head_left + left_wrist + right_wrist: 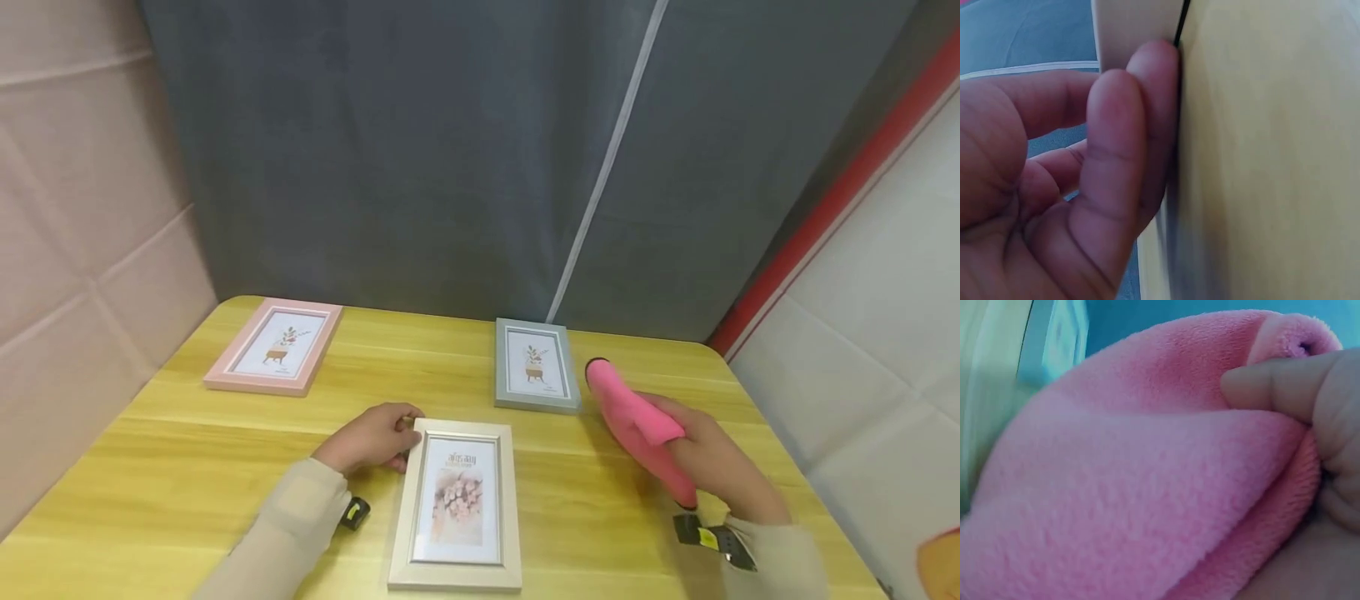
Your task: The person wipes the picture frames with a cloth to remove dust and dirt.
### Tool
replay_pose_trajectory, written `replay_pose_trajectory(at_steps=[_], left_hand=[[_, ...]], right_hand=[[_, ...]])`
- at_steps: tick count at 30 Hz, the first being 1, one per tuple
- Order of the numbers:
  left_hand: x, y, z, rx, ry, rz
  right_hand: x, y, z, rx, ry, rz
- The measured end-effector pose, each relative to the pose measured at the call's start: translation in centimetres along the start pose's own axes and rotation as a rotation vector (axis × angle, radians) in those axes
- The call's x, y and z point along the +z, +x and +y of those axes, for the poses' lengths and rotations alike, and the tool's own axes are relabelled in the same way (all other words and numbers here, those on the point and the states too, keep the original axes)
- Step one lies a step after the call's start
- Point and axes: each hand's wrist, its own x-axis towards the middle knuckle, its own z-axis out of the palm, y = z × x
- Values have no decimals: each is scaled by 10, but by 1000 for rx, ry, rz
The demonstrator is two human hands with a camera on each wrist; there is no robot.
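Observation:
A cream picture frame (454, 573) with a pink blossom print lies face up at the front of the table. My left hand (378, 437) grips its upper left edge, the thumb at the border and the other fingers bent against the side. Close up in the left wrist view, the fingertips (1113, 103) press on the pale side of the frame (1135, 25), low by the wooden surface. Bunched in my right hand (712, 462) is a fluffy pink cloth (630, 417) with a dark edging, held over the table to the right of the cream frame. The thumb (1272, 387) clamps a fold of it.
A pink picture frame (217, 379) lies at the back left of the wood-grain table (187, 467). A grey-blue picture frame (536, 402) lies at the back, just left of the cloth. A dark curtain (375, 167) hangs behind the table; pale walls flank both sides.

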Motion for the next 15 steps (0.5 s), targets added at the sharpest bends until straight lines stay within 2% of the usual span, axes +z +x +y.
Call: replay_pose_trajectory(at_steps=[4, 8, 12, 15], left_hand=[[0, 0, 1, -6, 8, 3], [-1, 0, 2, -5, 22, -10], [-2, -1, 3, 12, 45, -13], [-1, -2, 4, 15, 66, -3]], right_hand=[[35, 5, -36, -193, -10, -38], [81, 11, -63, -316, -124, -97], [113, 12, -75, -327, -268, -191], [122, 8, -81, -315, -343, -251]])
